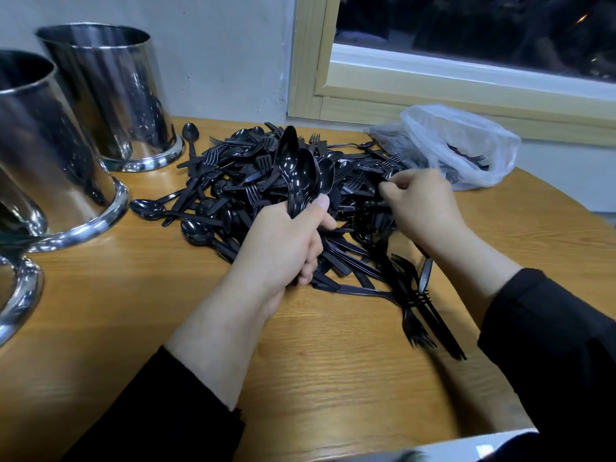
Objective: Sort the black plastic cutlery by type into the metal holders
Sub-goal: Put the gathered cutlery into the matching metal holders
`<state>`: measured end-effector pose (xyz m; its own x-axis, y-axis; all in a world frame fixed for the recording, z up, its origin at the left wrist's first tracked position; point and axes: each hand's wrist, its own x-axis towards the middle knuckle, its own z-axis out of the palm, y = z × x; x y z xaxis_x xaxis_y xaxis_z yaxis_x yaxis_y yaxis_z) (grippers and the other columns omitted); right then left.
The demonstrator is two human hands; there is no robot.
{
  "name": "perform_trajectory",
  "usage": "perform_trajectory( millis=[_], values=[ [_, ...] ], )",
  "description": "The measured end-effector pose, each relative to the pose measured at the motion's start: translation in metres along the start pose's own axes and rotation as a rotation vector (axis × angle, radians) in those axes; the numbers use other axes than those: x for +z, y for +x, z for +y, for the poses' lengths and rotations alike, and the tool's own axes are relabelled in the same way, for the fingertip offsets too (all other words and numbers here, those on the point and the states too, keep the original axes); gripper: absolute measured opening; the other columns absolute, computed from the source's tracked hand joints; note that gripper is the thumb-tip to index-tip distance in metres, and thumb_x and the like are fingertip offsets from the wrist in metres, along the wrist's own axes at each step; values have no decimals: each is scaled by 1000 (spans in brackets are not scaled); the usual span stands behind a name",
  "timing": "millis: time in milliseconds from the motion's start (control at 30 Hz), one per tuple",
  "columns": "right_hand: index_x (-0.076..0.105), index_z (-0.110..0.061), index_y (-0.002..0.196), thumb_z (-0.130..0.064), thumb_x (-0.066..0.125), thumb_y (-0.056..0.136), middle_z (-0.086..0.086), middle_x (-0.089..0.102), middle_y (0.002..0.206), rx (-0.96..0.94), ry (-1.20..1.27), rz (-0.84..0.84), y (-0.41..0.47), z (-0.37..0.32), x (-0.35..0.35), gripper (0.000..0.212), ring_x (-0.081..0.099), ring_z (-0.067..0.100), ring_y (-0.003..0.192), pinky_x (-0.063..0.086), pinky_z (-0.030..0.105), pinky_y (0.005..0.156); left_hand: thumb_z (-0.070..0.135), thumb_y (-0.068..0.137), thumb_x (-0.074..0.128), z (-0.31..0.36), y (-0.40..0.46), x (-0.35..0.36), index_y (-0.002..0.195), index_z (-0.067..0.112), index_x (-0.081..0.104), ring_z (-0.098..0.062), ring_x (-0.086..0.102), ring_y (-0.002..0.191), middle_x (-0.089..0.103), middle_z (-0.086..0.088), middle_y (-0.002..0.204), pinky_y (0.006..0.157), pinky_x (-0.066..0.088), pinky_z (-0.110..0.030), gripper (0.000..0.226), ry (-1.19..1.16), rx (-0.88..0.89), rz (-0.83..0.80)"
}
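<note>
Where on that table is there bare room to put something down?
Bare wood lies near the table's front edge, between the two forearms, and in front of the metal holders, left of the left hand. Centre is crowded by the cutlery pile; the plastic bag fills the far right.

This looks like a canteen or small eating place. On a wooden table [333, 378] by a plain wall lies a large heap of black disposable cutlery [266, 181], with tall steel holders [110, 95] of the catering kind beside it. A thin plastic bag [460, 145] with more cutlery rests under a window [466, 45].
</note>
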<state>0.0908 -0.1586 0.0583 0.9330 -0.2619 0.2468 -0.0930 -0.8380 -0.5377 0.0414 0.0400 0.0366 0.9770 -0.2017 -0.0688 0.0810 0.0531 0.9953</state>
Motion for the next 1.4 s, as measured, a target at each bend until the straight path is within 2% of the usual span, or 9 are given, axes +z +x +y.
perform_trajectory(
  millis=[100, 267, 367, 500, 733, 933, 1167, 1267, 1400],
  values=[
    [59, -9, 67, -20, 60, 96, 3, 46, 54, 48, 279, -16, -6, -11, -20, 30, 39, 11, 48, 32, 23, 47, 36, 107, 52, 2, -1, 1, 99, 6, 70, -22, 65, 53, 70, -8, 64, 49, 53, -30, 36, -31, 16, 1],
    [61, 7, 86, -14, 69, 94, 8, 68, 70, -6, 652, -220, -26, -33, -28, 23, 54, 15, 60, 43, 31, 59, 33, 108, 51, 1, -1, 3, 111, 8, 72, -23, 79, 81, 80, -6, 91, 75, 65, -39, 33, -21, 35, -18],
    [62, 1, 80, -18, 72, 92, 3, 71, 66, -103, 544, -214, -32, -43, -20, 24, 58, 10, 56, 44, 29, 60, 35, 108, 51, 3, -3, 5, 120, 11, 69, -22, 76, 71, 79, -7, 85, 67, 64, -37, 32, -77, -10, -97],
    [69, -12, 86, -36, 68, 95, -6, 67, 64, -136, 417, -136, -26, -37, -15, 25, 57, 5, 56, 43, 24, 60, 35, 103, 62, 0, -1, 1, 100, 12, 68, -12, 38, 50, 48, 4, 63, 44, 34, -24, 24, -75, -10, -31],
    [68, -21, 121, -47, 72, 89, 0, 69, 108, -72, -257, -376, -18, 4, 1, 41, 63, 20, 98, 46, 27, 79, 39, 101, 63, 0, 4, -3, 78, 16, 54, -13, 37, 46, 51, -1, 66, 40, 31, -23, 34, -31, 8, 111],
    [68, -17, 124, -46, 76, 86, 9, 71, 116, -29, -260, -314, -20, 4, 17, 48, 65, 27, 108, 50, 31, 82, 42, 100, 63, -1, 4, -3, 89, 11, 60, -13, 39, 47, 50, 3, 61, 41, 33, -23, 32, -9, 20, 104],
    [69, -21, 83, -30, 68, 94, -3, 68, 74, -29, -83, -185, -12, 8, 12, 14, 64, 15, 73, 39, 21, 55, 39, 102, 61, -2, 4, -2, 94, 10, 65, -13, 45, 46, 53, 2, 60, 41, 37, -25, 30, -32, 38, 109],
    [67, -21, 86, -32, 67, 95, -5, 67, 73, -51, -32, -136, -8, 6, -1, 14, 60, 11, 66, 39, 26, 55, 37, 104, 59, -1, 3, -1, 97, 8, 66, -15, 48, 45, 54, 0, 60, 41, 40, -26, 30, -37, 49, 102],
    [71, -23, 108, -45, 73, 88, -3, 68, 95, -98, -237, -313, -11, 2, -1, 30, 63, 17, 87, 48, 28, 74, 37, 103, 59, -1, 3, 1, 94, 9, 65, -16, 48, 45, 54, -1, 60, 41, 41, -27, 30, -11, 70, 101]
  ],
)
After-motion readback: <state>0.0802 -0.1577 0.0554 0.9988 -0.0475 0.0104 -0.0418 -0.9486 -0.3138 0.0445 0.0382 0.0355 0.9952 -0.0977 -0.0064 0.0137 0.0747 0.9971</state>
